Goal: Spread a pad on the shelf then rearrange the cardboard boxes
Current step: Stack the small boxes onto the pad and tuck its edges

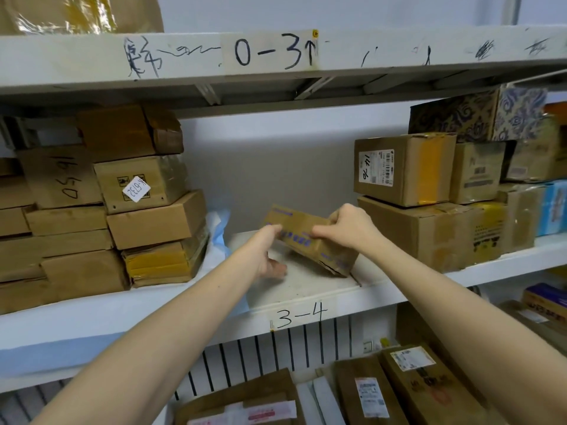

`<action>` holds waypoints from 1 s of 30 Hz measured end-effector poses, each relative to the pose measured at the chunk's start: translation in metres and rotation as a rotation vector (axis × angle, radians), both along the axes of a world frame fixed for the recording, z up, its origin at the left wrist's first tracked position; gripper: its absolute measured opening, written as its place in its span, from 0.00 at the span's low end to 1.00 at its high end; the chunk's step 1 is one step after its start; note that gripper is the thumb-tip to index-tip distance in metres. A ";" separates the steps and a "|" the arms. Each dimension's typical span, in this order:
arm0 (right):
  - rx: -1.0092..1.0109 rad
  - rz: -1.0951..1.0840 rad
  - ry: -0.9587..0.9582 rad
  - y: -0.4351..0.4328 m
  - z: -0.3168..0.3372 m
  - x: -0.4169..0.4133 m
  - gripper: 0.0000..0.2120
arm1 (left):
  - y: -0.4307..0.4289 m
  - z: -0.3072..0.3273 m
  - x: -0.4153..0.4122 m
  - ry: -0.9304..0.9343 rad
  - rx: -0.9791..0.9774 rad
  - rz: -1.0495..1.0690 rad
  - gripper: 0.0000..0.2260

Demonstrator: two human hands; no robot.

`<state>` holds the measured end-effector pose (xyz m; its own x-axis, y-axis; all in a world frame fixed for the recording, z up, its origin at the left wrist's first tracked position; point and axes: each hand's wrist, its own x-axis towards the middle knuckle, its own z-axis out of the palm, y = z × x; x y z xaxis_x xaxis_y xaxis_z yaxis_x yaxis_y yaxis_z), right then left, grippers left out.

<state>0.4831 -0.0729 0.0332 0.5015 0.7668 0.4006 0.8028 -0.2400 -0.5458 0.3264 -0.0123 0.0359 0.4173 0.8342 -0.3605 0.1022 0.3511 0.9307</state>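
Head cam, mid shelf level. Small brown cardboard box w/ purple print (296,220) is in the gap at centre of the white metal shelf (306,286), tilted: lower R corner touches the shelf surface, L end raised off it. Left hand (265,253) grips the box's near-L end, thumb on the top face, fingers curled underneath. Right hand (346,228) grips the upper R part from above, thumb on the near face, other fingers wrapped over the far edge; those fingertips hidden behind the box. Thin light-blue pad (218,231) lies under the L stack of plain brown cardboard boxes (153,222); its crumpled edge stands up just beside the stack and its front part drapes over the shelf lip. Held box is over bare shelf, to the R of the pad's edge. R stack of brown cardboard boxes (429,231) stands just beside the held box; touching or not, cannot tell. Handwritten "3-4" mark (299,317) on the shelf front, below the hands. More labelled cardboard parcels (408,391) on the level below
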 end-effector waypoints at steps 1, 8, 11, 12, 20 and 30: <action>0.039 0.041 0.147 -0.003 0.001 0.000 0.20 | -0.003 0.002 0.000 -0.065 -0.029 -0.016 0.30; 0.313 0.288 0.658 -0.016 -0.003 -0.012 0.14 | -0.018 0.011 -0.009 -0.256 0.183 0.089 0.09; 0.423 0.476 0.577 -0.010 0.000 -0.028 0.30 | -0.019 0.023 -0.014 -0.325 0.373 0.163 0.07; 0.454 0.487 0.433 -0.006 -0.001 -0.036 0.41 | -0.021 0.028 -0.016 -0.353 0.399 0.157 0.06; 0.821 0.314 0.076 -0.001 0.013 -0.087 0.36 | -0.028 0.050 -0.062 -0.419 0.468 0.136 0.10; 0.626 0.525 1.004 0.009 0.015 -0.111 0.27 | -0.029 0.042 -0.122 -0.551 0.369 0.256 0.13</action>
<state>0.3720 -0.0644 0.0485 0.4883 0.7823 0.3867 -0.1009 0.4908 -0.8654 0.2039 -0.0416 0.0777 0.2324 0.9574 0.1713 -0.4611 -0.0466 0.8861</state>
